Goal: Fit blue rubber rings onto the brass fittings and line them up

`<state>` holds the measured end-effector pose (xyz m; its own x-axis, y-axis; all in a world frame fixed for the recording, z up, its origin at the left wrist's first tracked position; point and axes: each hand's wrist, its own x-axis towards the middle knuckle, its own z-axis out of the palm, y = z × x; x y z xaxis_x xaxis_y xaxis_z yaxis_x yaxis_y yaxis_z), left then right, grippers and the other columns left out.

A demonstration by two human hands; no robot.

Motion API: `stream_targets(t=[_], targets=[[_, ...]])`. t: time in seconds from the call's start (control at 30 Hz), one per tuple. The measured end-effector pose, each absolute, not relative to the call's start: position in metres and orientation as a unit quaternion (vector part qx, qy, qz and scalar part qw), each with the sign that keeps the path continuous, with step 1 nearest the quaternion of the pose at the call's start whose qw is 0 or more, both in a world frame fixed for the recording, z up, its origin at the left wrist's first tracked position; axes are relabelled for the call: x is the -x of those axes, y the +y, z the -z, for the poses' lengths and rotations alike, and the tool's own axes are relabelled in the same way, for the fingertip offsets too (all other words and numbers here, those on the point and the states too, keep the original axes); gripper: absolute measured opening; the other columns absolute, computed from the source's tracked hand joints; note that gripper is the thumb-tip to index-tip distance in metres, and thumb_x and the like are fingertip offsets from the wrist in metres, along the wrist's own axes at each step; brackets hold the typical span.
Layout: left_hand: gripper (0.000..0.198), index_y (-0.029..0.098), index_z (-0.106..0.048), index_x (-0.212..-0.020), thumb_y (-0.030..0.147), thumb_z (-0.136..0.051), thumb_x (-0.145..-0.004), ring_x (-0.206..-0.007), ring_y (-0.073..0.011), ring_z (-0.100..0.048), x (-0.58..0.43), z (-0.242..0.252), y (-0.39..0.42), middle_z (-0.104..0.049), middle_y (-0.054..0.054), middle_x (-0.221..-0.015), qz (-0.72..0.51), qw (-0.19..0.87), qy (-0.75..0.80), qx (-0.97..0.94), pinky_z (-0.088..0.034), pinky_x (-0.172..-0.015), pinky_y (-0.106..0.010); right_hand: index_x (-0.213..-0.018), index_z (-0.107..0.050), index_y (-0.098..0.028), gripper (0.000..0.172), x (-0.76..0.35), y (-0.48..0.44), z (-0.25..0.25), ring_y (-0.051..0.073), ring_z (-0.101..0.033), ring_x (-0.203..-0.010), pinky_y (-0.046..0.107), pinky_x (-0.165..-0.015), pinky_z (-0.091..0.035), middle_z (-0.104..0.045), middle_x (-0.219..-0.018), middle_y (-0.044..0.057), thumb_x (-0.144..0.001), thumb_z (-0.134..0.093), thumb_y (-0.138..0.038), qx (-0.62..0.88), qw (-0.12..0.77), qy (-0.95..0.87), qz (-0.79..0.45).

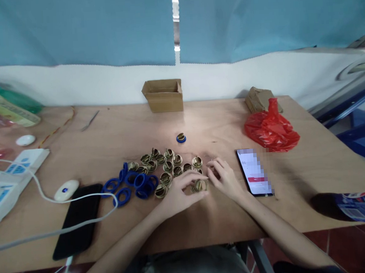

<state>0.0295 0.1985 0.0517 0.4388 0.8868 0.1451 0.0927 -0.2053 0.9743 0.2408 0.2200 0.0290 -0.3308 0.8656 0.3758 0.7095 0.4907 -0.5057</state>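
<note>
Thumb and fingers of my left hand close around a round brass-coloured fitting with a raised bar across it. Just to the right, my right hand has its fingers curled in towards the thumb; whether anything small is between the tips I cannot make out. Several more brass fittings lie grouped beyond and left of my left hand, some partly hidden by it. Blue rings are heaped at the left of that group. Farther back, a single fitting sits in a blue ring.
An open cardboard box stands by the wall. On the right are a lit phone, a red plastic bag and a dark bottle. A black phone, white cables and a power strip lie left.
</note>
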Motion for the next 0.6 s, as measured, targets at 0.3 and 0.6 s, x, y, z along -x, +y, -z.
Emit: stream_targets(t=[0.3, 0.6], targets=[[0.034, 0.023, -0.075, -0.100, 0.039, -0.085, -0.072, -0.089, -0.0191, -0.066, -0.027, -0.071, 0.178, -0.068, -0.006, -0.102, -0.186, 0.571, 0.250, -0.760, -0.053, -0.078, -0.030, -0.102, -0.060, -0.017, 0.014, -0.234, 0.221, -0.031, 0.022, -0.060, -0.089, 0.037, -0.081, -0.043, -0.065, -0.095, 0.008, -0.096, -0.048, -0.013, 0.435, 0.325, -0.835, -0.090], [0.031, 0.022, -0.073, -0.101, 0.022, -0.082, -0.072, -0.090, -0.0179, -0.066, 0.022, -0.055, 0.145, -0.066, -0.005, -0.111, -0.225, 0.581, 0.419, -0.660, -0.058, -0.078, -0.030, -0.108, -0.061, -0.014, 0.020, -0.164, 0.217, -0.064, 0.023, -0.058, -0.092, 0.038, -0.085, -0.043, -0.066, -0.100, 0.011, -0.097, -0.045, -0.012, 0.279, 0.243, -0.929, -0.029]])
